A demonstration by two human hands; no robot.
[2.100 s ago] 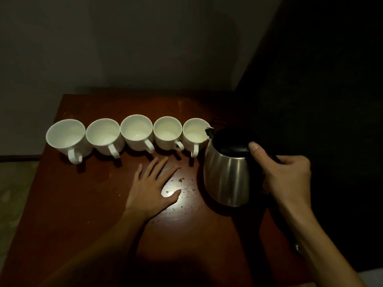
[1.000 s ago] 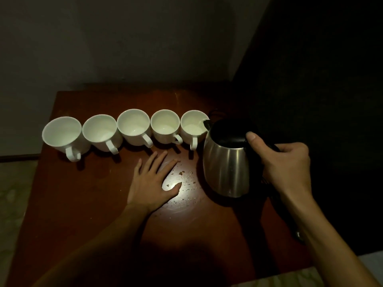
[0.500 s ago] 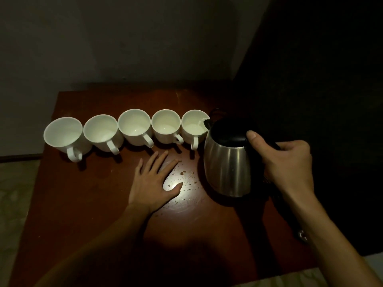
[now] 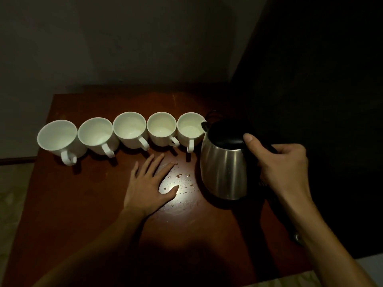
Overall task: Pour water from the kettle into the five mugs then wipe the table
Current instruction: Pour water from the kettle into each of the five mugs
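Note:
Several white mugs stand in a row across the brown table [image 4: 87,204], handles toward me. The rightmost mug [image 4: 189,129] has water in it and sits under the spout of the steel kettle [image 4: 224,172]. My right hand [image 4: 284,166] grips the kettle's black handle, thumb on the black lid, and tilts the kettle left toward that mug. The neighbouring mug [image 4: 161,127] and the leftmost mug [image 4: 57,135] stand apart from the kettle. My left hand [image 4: 150,185] rests flat on the table in front of the mugs, fingers spread.
Small water drops [image 4: 182,183] lie on the table between my left hand and the kettle. A grey wall rises behind the table. Darkness hides everything right of the table. Pale floor shows at the left.
The kettle's spout has come closer over the rightmost mug, and water now shows in that mug. My left hand stays flat in the same place.

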